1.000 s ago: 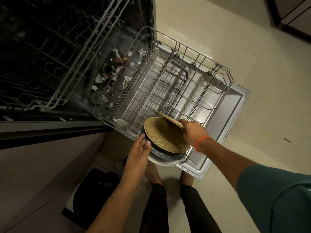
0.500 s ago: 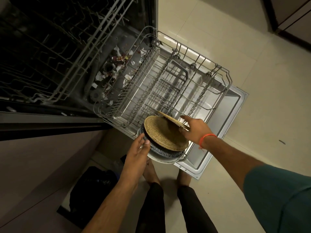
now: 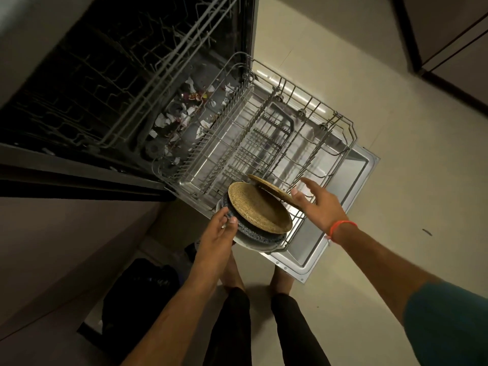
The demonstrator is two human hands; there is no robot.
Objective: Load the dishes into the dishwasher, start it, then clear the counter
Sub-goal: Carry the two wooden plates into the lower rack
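Tile floor (image 3: 396, 128) pale; rack (image 3: 264, 143) out; L hand (image 3: 221, 231) grips plates (image 3: 260, 215), R hand (image 3: 320, 204) fingers spread.

A single wide-angle view from the person's head looks steeply down and forward, close over the pulled-out lower rack (image 3: 264, 143) on the open dishwasher door (image 3: 351, 196). Both forearms reach in from the bottom edge, with the feet directly below. The dark dishwasher interior fills the upper left, pale floor the right
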